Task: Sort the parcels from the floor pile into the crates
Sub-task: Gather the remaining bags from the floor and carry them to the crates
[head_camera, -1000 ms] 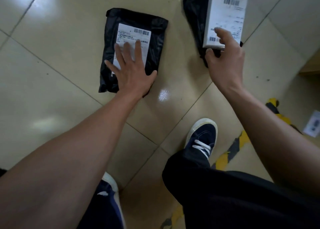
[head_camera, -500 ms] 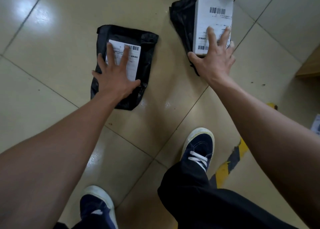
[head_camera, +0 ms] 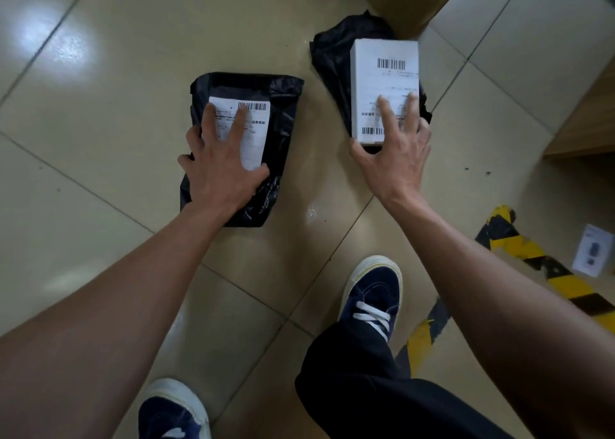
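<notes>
Head view: left hand [head_camera: 222, 169] lay flat w/ fingers spread on the black mailer [head_camera: 283, 119], pressing its white label [head_camera: 256, 132]; mailer sat on the tiled floor [head_camera: 100, 106], left of centre. Right hand [head_camera: 397, 152] rested fingers-spread on the white box [head_camera: 382, 72], thumb against the box's near-left corner; whether it gripped, can't tell. Box lay on top of a crumpled black bag [head_camera: 332, 56], far right of the mailer, apart from it. Cardboard carton [head_camera: 399, 2] stood just beyond the bag. Blue sneakers [head_camera: 372, 292] near, yellow-black tape [head_camera: 519, 249] at right, small white packet [head_camera: 590, 255] beside the tape.
</notes>
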Demonstrator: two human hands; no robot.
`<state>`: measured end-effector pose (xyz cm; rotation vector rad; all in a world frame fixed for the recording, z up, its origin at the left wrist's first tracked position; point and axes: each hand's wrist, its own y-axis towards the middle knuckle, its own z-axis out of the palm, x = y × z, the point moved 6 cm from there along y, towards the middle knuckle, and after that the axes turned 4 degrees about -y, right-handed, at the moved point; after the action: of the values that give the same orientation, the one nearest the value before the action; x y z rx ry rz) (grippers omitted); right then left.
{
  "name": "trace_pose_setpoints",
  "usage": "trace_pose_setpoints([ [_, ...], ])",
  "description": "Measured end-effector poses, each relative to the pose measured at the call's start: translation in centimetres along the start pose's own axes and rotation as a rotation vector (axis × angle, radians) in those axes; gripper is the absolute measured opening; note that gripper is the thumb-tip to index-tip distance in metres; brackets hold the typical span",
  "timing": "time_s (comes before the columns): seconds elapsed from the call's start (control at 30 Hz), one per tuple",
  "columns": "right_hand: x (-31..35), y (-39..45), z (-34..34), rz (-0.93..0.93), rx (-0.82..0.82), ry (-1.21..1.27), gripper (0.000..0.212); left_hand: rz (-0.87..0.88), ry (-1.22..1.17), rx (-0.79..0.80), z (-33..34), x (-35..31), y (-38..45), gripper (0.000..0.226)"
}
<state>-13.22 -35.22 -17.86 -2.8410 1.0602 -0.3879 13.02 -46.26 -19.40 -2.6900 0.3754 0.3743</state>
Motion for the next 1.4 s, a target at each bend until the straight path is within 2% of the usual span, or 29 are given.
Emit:
trace_pose_setpoints([
  [0.43, 2.7, 0.1, -1.7, -0.098, -0.017, -0.051, 0.079, 0.006, -0.043, -0.07, -2.5, -1.3, 0.7, 0.096],
  [0.63, 5.3, -1.9, -5.6, -0.152, 0.083, -0.109, 0.078, -0.032, -0.033, -0.04, -6.7, -2.0, -2.1, 0.097],
  [0.9, 10.4, -8.0, -19.3, -0.239, 0.238, -0.132, 0.082, -0.125, -0.024, 0.011, -19.0, -4.3, -10.9, 0.097],
  [1.1, 14.0, -10.9, -32.4, -0.281, 0.162, -0.053, 0.079, -0.19, -0.012, -0.016, -32.3, -8.2, -16.1, 0.096],
  [1.23, 17.0, -12.8, -40.6, -0.312, 0.201, -0.047, 0.079, -0.23, -0.011, -0.013, -41.9, -10.3, -19.0, 0.096],
  [1.4, 21.8, -15.3, -49.0, -0.406, 0.266, -0.04, 0.078, -0.304, -0.052, -0.095, -52.1, -11.4, -23.6, 0.095],
])
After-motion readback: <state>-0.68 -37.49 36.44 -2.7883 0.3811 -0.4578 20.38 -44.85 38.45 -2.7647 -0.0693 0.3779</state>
